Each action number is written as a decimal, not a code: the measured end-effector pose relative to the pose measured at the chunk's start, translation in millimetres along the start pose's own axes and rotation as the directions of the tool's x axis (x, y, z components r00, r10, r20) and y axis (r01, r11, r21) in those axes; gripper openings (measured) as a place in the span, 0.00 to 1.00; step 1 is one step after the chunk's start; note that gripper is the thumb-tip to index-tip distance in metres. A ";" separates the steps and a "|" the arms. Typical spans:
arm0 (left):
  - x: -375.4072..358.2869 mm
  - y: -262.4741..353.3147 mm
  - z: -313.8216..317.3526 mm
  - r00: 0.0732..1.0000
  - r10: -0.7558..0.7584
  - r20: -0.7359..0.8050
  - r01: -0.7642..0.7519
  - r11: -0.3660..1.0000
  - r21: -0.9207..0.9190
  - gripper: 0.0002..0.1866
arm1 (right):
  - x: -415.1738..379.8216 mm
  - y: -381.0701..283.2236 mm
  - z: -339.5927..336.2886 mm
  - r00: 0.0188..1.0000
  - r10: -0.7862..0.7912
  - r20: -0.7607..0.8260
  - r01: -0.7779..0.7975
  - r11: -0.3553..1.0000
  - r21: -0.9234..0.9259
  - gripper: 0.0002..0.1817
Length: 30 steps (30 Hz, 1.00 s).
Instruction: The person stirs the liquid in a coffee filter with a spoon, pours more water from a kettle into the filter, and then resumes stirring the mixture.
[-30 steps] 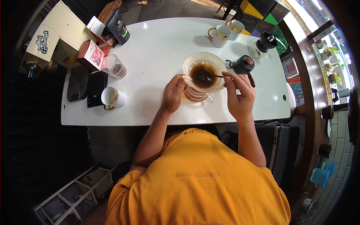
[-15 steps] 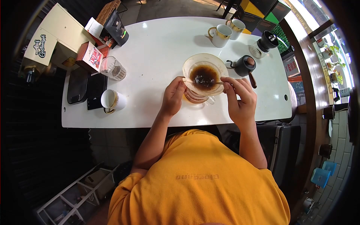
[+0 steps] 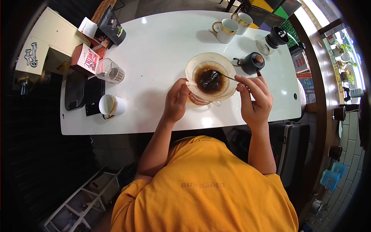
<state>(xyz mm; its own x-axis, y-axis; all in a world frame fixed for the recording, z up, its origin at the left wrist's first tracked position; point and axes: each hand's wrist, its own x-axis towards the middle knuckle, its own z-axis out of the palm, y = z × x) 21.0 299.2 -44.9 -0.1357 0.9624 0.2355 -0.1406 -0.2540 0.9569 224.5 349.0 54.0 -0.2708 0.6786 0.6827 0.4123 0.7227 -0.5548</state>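
A cone dripper with a paper filter (image 3: 230, 87) holds dark wet coffee (image 3: 209, 79) and sits on a glass server (image 3: 198, 99), which is mostly hidden beneath it. My left hand (image 3: 177, 101) pinches the dripper's left edge between thumb and fingers. A thin spoon (image 3: 228, 77) is held by its handle in the closed fingers of my right hand (image 3: 256, 99), at the dripper's right side. The spoon's far end dips into the coffee. Behind my right hand stands a dark gooseneck kettle (image 3: 251, 63).
Two gold-trimmed mugs (image 3: 225, 31) and a hand grinder (image 3: 276, 38) stand at the back right of the white table (image 3: 154, 58). At the left are a ribbed glass (image 3: 111, 71), a white mug (image 3: 112, 105), a red-and-white box (image 3: 85, 58) and a black pouch (image 3: 112, 29).
My right hand has shifted right, and the spoon now slants up-left into the coffee. My left hand stays at the dripper. The view has shifted slightly.
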 end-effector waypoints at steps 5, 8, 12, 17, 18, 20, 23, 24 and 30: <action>0.1 -3.7 1.8 1.000 0.012 -0.025 -0.012 1.000 -0.007 0.14 | -2.9 -2.8 -1.2 0.991 -0.005 0.132 0.011 0.999 -0.043 0.08; 0.2 -3.1 2.7 0.999 0.025 -0.036 -0.025 1.000 -0.008 0.14 | -6.2 -4.8 -0.1 0.988 -0.006 0.152 0.010 1.000 -0.026 0.08; -0.2 -0.1 2.0 1.000 0.013 -0.022 -0.012 1.000 0.017 0.14 | -6.8 -7.8 -3.1 0.988 -0.047 0.150 0.049 0.999 -0.006 0.09; 0.0 -2.7 0.2 1.000 0.005 -0.021 -0.005 1.000 0.029 0.14 | -6.1 -11.5 -7.1 0.990 -0.117 0.081 0.114 0.993 0.045 0.12; -0.3 -2.6 -0.1 1.000 0.017 -0.021 -0.016 0.999 0.041 0.14 | -5.1 -11.3 -8.1 0.990 -0.119 0.080 0.116 0.992 0.044 0.12; -0.5 -1.5 1.1 0.999 0.031 -0.019 -0.030 0.998 0.053 0.14 | -1.5 -10.1 -9.6 0.986 -0.160 0.036 0.159 0.987 0.026 0.13; 0.1 1.2 2.6 0.999 0.016 -0.034 -0.014 0.999 0.051 0.13 | 4.6 -6.4 -10.5 0.979 -0.201 -0.002 0.201 0.979 -0.027 0.14; 0.1 0.8 2.1 1.000 0.009 -0.028 -0.008 0.999 0.043 0.13 | 6.1 -5.1 -10.7 0.979 -0.206 -0.005 0.205 0.978 -0.028 0.14; -0.7 -3.5 -0.6 1.000 0.003 -0.023 -0.002 0.999 0.050 0.13 | 9.5 -1.2 -10.3 0.970 -0.242 -0.026 0.238 0.967 -0.088 0.14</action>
<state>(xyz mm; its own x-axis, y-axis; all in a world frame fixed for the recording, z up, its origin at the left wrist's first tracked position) 21.1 299.4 -48.4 -0.1588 0.9591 0.2344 -0.0914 -0.2507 0.9637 230.4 353.2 66.0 -0.3400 0.4804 0.8084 0.4111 0.8491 -0.3317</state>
